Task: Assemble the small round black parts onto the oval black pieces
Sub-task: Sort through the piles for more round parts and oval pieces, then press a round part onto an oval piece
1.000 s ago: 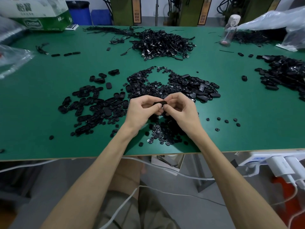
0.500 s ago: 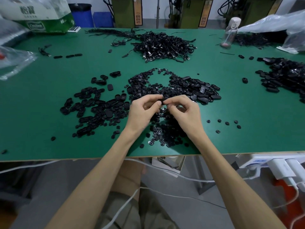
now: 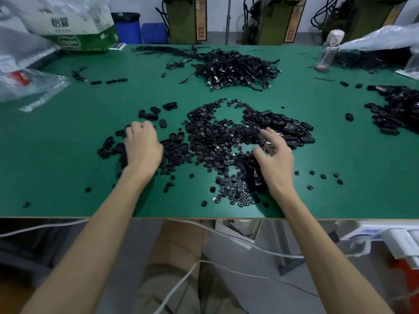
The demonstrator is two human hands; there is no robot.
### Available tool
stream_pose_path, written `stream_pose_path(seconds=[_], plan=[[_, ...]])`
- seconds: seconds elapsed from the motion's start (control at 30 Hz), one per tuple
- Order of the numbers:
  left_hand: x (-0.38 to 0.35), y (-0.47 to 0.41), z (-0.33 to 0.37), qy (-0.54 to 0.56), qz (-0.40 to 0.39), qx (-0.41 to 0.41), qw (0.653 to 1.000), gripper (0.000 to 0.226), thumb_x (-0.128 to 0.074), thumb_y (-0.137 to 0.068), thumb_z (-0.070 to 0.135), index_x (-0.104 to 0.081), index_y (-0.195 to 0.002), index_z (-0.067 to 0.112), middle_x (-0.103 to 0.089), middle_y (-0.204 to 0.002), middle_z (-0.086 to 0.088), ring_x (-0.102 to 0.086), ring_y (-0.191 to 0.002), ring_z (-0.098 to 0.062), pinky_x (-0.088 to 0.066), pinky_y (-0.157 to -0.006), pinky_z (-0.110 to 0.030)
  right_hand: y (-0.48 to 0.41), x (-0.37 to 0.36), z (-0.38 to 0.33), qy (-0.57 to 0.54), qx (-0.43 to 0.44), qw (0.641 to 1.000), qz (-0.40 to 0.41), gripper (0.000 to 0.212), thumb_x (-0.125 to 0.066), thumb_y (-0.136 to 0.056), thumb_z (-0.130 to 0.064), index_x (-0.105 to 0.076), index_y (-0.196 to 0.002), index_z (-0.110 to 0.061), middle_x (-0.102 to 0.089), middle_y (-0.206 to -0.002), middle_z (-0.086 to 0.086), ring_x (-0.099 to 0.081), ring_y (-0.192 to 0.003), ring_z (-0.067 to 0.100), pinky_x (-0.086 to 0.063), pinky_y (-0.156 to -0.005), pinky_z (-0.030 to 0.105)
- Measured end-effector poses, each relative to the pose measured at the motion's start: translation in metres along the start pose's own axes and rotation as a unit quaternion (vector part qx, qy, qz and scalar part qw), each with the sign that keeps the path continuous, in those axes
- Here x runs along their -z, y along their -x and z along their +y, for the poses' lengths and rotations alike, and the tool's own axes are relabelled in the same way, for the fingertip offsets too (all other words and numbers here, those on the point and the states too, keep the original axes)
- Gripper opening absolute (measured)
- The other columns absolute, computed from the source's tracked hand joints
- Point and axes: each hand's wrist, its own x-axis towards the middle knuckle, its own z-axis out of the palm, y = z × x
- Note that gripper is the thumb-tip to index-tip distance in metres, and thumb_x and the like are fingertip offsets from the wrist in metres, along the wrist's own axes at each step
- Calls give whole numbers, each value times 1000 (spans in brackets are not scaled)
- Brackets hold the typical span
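- The person's two bare hands are now apart over a green table [image 3: 68, 155]; half a second ago they met at the centre, pinching one black piece between them.
- The left hand [image 3: 142, 148] has moved out to its own side and lies palm down on a loose scatter of oval pieces [image 3: 179, 138].
- Its fingers are curled downward at the far end and blurred. Whether they have hold of anything cannot be told.
- More oval pieces lie beyond the left hand's fingertips and out past its little-finger side.
- The right hand [image 3: 275, 155] has swung the other way and is wide open, fingers spread and thumb out.
- It grips nothing; its fingertips reach onto the edge of the heap in front of it.
- Between the two hands lies the broad heap of round parts [image 3: 217, 141], small black discs, some with shiny centres.
- A second patch of round parts runs toward the table edge just inside the right wrist.
- Beyond the right hand's fingertips sits another cluster of oval pieces, larger and glossy.
- A few single round parts lie apart on the table outside the right wrist.
- Well beyond both hands is a tangled pile of black cables [image 3: 235, 69].
- Far out past the right hand is a further black heap [image 3: 399, 109] at the picture's edge.
- Far out past the left hand lie a clear plastic bag [image 3: 29, 85] and a green-and-white box [image 3: 79, 30].
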Motion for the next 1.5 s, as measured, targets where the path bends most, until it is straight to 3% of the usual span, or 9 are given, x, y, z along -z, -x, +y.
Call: stream_pose_path(seconds=[0.13, 0.27, 0.6, 0.73, 0.93, 1.07, 1.17, 1.27, 1.5], plan=[[9, -17, -34, -112, -64, 38, 991, 20, -51, -97, -9, -61, -113, -5, -54, -125, -32, -46, -121, -48, -34, -107, -58, 2, -7, -4, 140, 63, 981, -119, 52, -71, -96, -29, -57, -146, -19, -51, -153, -3, -40, -145, 13, -24, -121, 27], [3, -21, -46, -138, -33, -2, 990, 33, -57, -99, -6, -70, -127, 7, -64, -120, -25, -49, -118, -45, -33, -103, -52, 2, -12, -3, 233, 90, 951, -182, 49, -70, -97, -36, -63, -140, -16, -56, -148, 0, -44, -141, 20, -30, -117, 33], [4, -29, -47, -56, -49, 46, 996, 26, -66, -100, 10, -71, -124, 18, -72, -121, -9, -40, -131, -36, -23, -107, -49, 1, -16, 2, 212, 98, 959, -160, 6, -75, -92, -22, -71, -94, -19, -60, -100, -9, -48, -108, 17, -28, -81, 24], [7, -35, -46, -10, -85, 75, 993, 23, -69, -99, 11, -74, -119, 21, -69, -126, -7, -43, -130, -37, -25, -105, -47, 1, -16, 3, 204, 111, 961, -149, 7, -75, -92, -20, -69, -89, -19, -62, -98, -8, -46, -105, 14, -26, -80, 21], [3, -19, -43, 60, 2, 6, 998, 13, -66, -101, 13, -74, -111, 16, -73, -114, -7, -61, -115, -29, -30, -108, -49, 3, -14, 2, 160, 109, 977, -93, 7, -73, -95, -20, -68, -90, -20, -66, -96, -9, -49, -100, 14, -33, -82, 10], [10, -15, -29, 163, 12, -23, 986, 16, -67, -101, 17, -71, -115, 13, -75, -111, -5, -71, -96, -20, -56, -96, -39, 2, -13, 2, 131, 92, 984, -79, 9, -74, -94, -21, -68, -88, -25, -65, -87, -15, -58, -94, 19, -48, -82, 34], [14, -10, -13, 254, -42, -22, 966, 17, -69, -100, 17, -72, -117, 15, -74, -105, -2, -73, -65, -10, -54, -65, -19, 3, -12, 0, 115, 84, 987, -69, 9, -75, -93, -27, -68, -88, -29, -64, -85, -16, -60, -88, 13, -49, -77, 31], [13, 3, 7, 383, -144, -25, 912, 22, -67, -100, 13, -71, -121, 18, -72, -108, -5, -74, -66, -16, -51, -54, -21, 4, -11, -3, 105, 79, 989, -69, 5, -75, -93, -29, -72, -92, -24, -68, -87, -11, -62, -85, 5, -50, -76, 27], [-8, 38, 64, 553, -275, 55, 785, 22, -76, -92, 18, -74, -113, 12, -77, -96, 1, -73, -78, -10, -54, -65, -22, 6, -5, -10, 50, 57, 994, -75, 10, -76, -93, -26, -77, -99, -18, -74, -87, -13, -66, -83, -2, -48, -75, 11]])
